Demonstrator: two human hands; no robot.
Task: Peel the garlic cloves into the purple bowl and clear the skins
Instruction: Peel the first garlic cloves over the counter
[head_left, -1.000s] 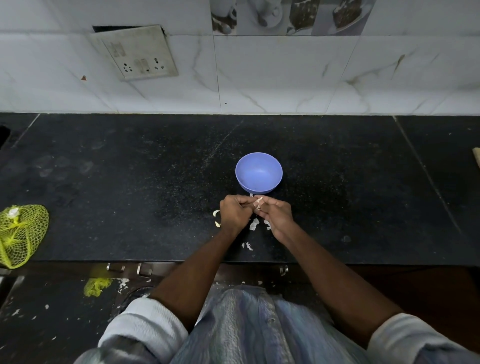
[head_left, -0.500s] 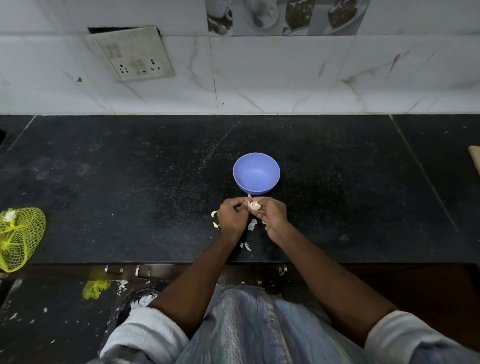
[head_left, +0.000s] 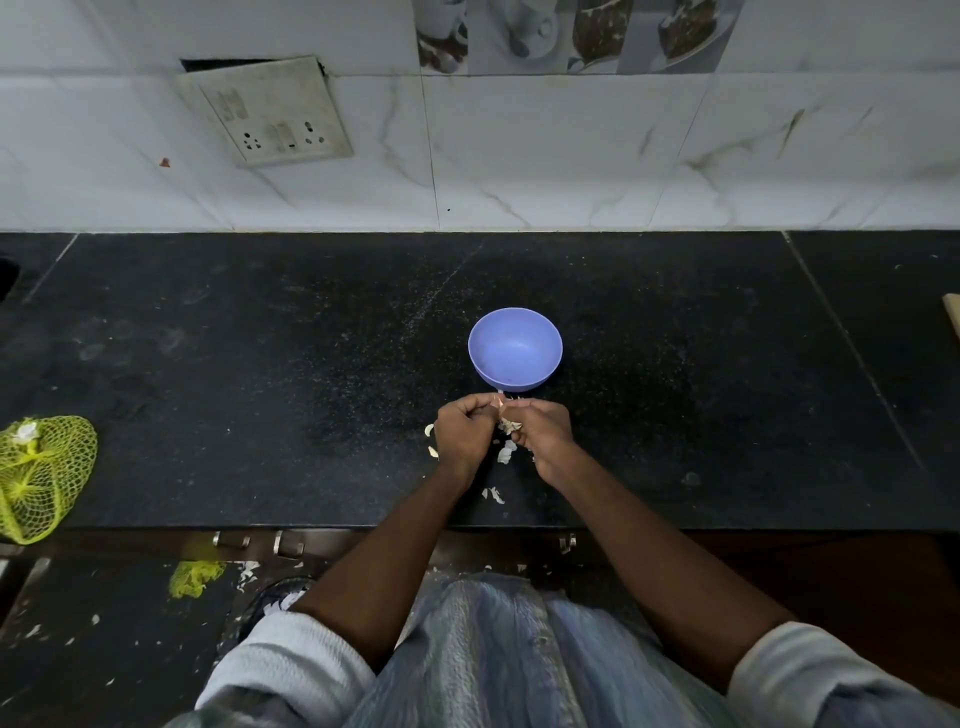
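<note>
The purple bowl (head_left: 515, 349) stands on the black counter (head_left: 260, 364) with nothing visible inside it. Just in front of it my left hand (head_left: 464, 435) and my right hand (head_left: 537, 432) meet, fingers curled, pinching a garlic clove (head_left: 500, 401) between their fingertips. A ragged piece of skin (head_left: 509, 426) hangs from the clove between the hands. Loose skin flakes (head_left: 505, 453) lie on the counter under and around the hands, with more flakes (head_left: 492, 494) near the front edge.
A yellow mesh bag (head_left: 41, 475) lies at the counter's left edge. A socket plate (head_left: 270, 111) hangs tilted on the tiled wall. A wooden edge (head_left: 951, 317) shows at far right. Scraps and skins litter the floor (head_left: 197, 577) below.
The hands stay together at the clove in front of the bowl; the skin has been pulled looser and now hangs between them.
</note>
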